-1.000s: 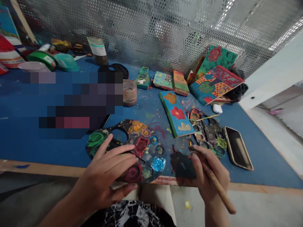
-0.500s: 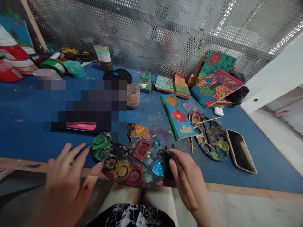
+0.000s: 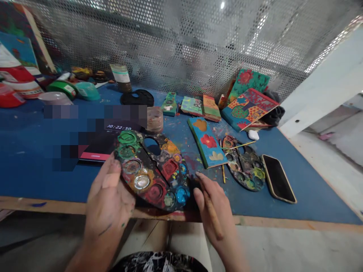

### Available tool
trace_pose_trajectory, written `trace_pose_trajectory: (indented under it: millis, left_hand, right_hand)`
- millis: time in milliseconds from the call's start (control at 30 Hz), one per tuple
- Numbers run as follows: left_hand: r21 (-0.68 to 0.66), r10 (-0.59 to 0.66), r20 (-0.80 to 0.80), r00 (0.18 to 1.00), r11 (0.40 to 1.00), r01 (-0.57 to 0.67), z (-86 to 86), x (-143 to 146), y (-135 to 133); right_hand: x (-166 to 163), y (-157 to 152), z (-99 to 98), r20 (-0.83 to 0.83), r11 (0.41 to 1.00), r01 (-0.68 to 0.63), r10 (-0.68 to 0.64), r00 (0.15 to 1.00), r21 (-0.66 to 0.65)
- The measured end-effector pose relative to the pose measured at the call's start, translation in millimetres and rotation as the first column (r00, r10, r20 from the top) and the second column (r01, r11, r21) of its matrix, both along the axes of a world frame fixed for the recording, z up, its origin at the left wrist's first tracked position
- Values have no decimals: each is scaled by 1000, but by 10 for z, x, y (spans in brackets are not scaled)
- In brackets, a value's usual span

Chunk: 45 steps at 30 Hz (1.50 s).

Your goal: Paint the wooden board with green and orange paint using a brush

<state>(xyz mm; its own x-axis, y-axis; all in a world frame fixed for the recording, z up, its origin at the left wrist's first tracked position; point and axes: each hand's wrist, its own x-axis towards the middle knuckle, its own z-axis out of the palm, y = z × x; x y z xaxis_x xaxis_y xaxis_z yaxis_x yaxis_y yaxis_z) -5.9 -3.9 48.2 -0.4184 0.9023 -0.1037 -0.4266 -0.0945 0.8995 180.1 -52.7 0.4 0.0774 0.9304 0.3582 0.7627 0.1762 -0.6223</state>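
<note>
My left hand (image 3: 109, 198) grips the near left edge of a dark paint palette (image 3: 153, 168) with many coloured wells, thumb on its top, and holds it tilted above the blue table (image 3: 34, 177). My right hand (image 3: 214, 211) is closed around a brown paintbrush (image 3: 211, 209) whose tip points at the palette's right edge. Just beyond lies a small blue painted canvas (image 3: 208, 141) with a red flower.
A second palette (image 3: 244, 164) with a thin brush across it and a black phone (image 3: 278, 178) lie to the right. A paint jar (image 3: 154, 119), small painted blocks (image 3: 198, 105) and canvases (image 3: 248, 107) sit further back. Paint tubs (image 3: 17, 81) stand far left. Perforated metal sheet (image 3: 184, 45) behind.
My left hand moved back in from the left, took the palette's edge and lifted it off the table. My right hand with the brush shifted left, closer to the palette.
</note>
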Motion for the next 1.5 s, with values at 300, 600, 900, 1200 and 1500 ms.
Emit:
trace_pose_trajectory:
  millis: [300, 600, 900, 1200, 1500]
  left_hand:
    - [230, -24, 38, 999, 973, 15, 102, 15, 340]
    - [322, -148, 19, 989, 937, 134, 362, 23, 501]
    - [306, -223, 23, 974, 930, 206, 405, 161, 492]
    - [361, -286, 62, 956, 900, 246, 467, 211, 405]
    - [390, -266, 49, 963, 892, 226, 407, 251, 391]
  right_hand:
    - [320, -52, 59, -158, 956, 42, 5, 987, 291]
    - [297, -63, 108, -300, 991, -74, 105, 948, 115]
    - [248, -35, 102, -224, 975, -75, 122, 967, 208]
    - [169, 76, 121, -314, 972, -134, 191, 930, 193]
    - [220, 55, 54, -371, 977, -135, 189, 909, 167]
